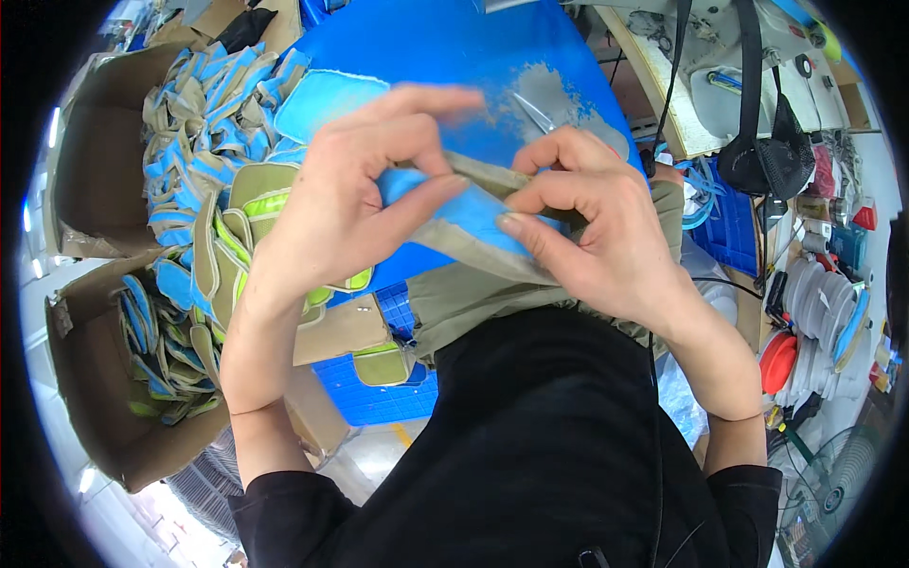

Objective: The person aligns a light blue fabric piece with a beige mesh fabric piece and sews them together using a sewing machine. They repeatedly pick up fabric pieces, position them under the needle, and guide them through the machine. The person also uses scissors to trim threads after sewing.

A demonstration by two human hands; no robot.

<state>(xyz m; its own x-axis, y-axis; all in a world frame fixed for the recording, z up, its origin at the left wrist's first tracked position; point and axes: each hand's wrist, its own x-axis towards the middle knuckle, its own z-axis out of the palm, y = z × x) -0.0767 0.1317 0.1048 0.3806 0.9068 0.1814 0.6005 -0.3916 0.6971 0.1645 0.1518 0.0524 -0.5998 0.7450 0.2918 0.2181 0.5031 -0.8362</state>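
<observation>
Over my lap, both hands hold a sewn fabric piece (478, 216) with a blue middle and khaki edges. My left hand (365, 175) pinches its upper left end between thumb and a finger; the other fingers are raised and smeared by motion. On the right side, my right hand (606, 213) grips the piece between thumb and fingertips. The strip slants down to the right, partly hidden by my fingers. A flat light-blue pad (331, 99) lies behind my left hand. Beyond the right hand, a pointed metal blade (533, 111) rests on the table.
The blue table (426, 52) has a worn grey patch. A heap of blue-and-khaki pieces (204, 133) and green-and-khaki pieces (251, 204) covers the left. Two cardboard boxes stand there, the lower box (85, 398) holding similar pieces. White reels (824, 303) and black straps (748, 85) are at right.
</observation>
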